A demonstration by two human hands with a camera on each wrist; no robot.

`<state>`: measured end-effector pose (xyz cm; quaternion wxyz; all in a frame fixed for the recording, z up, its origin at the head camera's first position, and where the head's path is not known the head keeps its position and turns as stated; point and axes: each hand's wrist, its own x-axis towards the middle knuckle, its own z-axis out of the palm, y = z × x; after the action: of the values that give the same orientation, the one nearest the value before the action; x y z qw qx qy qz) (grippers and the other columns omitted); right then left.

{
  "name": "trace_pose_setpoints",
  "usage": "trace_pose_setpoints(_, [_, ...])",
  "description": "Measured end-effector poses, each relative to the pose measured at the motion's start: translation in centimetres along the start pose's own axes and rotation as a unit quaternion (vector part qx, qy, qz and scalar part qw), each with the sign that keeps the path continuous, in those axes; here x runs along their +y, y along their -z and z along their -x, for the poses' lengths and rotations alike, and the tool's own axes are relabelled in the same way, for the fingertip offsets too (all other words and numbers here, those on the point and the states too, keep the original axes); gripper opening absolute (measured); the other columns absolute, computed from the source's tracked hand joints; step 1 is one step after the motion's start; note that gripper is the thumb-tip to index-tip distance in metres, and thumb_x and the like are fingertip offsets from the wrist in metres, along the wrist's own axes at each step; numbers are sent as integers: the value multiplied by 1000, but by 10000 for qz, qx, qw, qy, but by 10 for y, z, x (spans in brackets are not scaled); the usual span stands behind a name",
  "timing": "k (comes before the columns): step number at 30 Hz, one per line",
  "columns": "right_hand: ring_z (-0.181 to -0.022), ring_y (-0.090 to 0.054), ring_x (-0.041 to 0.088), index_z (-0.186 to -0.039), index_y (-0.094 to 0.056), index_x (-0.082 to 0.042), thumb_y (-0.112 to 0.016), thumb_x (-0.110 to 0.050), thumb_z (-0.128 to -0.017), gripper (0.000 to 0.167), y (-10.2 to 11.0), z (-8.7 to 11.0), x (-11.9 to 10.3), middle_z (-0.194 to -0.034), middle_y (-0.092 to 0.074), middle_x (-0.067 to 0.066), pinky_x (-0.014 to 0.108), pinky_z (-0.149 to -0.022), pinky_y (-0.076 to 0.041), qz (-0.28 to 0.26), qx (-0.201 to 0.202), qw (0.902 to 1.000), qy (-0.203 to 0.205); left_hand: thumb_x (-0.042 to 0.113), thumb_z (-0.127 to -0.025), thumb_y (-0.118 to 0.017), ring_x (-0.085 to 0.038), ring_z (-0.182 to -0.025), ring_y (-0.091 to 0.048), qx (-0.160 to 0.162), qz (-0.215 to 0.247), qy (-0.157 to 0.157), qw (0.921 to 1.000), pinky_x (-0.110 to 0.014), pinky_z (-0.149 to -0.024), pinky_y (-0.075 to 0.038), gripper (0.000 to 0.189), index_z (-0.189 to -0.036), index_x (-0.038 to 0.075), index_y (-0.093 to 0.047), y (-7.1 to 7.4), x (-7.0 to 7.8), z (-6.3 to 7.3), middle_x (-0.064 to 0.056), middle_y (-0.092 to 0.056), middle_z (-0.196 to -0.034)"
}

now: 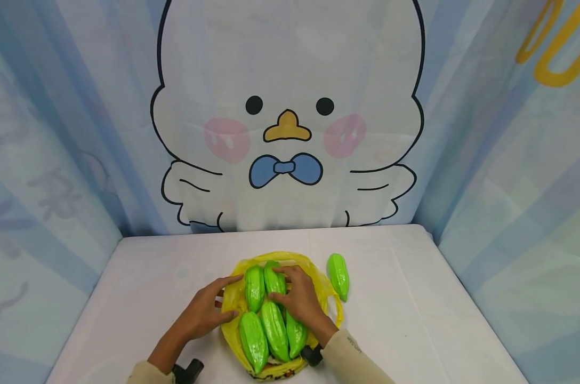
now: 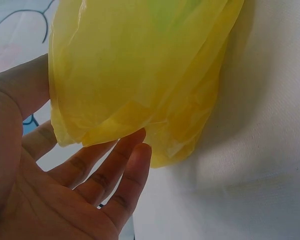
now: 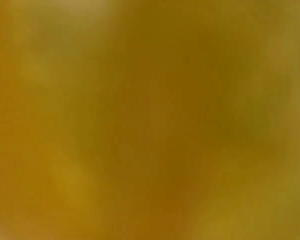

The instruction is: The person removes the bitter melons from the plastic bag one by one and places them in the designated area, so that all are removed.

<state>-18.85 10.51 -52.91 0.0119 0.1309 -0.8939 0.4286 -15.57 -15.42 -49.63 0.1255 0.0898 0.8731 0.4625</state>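
Note:
A yellow plastic bag lies opened wide on the table, with several glossy green ridged gourds inside it. My right hand reaches over the bag's right side, thumb and fingers around one upper gourd. Beside that one lies another gourd. At the left side, my left hand has its thumb and fingers spread against the bag. In the left wrist view, its relaxed fingers touch the yellow plastic from outside. Only blurred yellow plastic fills the right wrist view.
One more green gourd lies on the white table, right of the bag. A bag handle loops out on that side. Behind the table hangs a curtain with a cartoon chick; more curtains flank both sides.

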Motion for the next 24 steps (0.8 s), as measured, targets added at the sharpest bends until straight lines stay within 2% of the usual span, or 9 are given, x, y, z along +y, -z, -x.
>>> trace_pose_setpoints(6, [-118, -67, 36, -143, -67, -14, -87, -13, -88, 58, 3, 2, -5, -138, -62, 15, 42, -88, -66, -59, 121, 9999, -31, 13, -89, -86, -30, -122, -65, 3, -39, -4, 10000, -51, -100, -61, 76, -156, 21, -53, 0, 0, 0, -17, -52, -160])
trace_pose_setpoints(15, [-124, -66, 36, -144, -66, -17, -86, -13, -90, 57, 14, 8, -11, -142, -60, 14, 37, -89, -66, -421, 22, 9990, -133, 14, -89, -86, -29, -122, -64, 9, -81, 34, 10000, -51, -99, -61, 75, -156, 22, -53, 0, 1, -1, -16, -52, -160])
trace_pose_setpoints(24, [-125, -65, 30, -145, -66, -23, -85, -15, -91, 58, 26, 20, -23, -144, -60, 7, 35, -92, -66, -628, 29, 9978, -213, 12, -88, -86, -28, -120, -65, -23, -55, 148, 9999, -50, -100, -61, 76, -156, 23, -53, 0, 2, -1, -16, -51, -160])
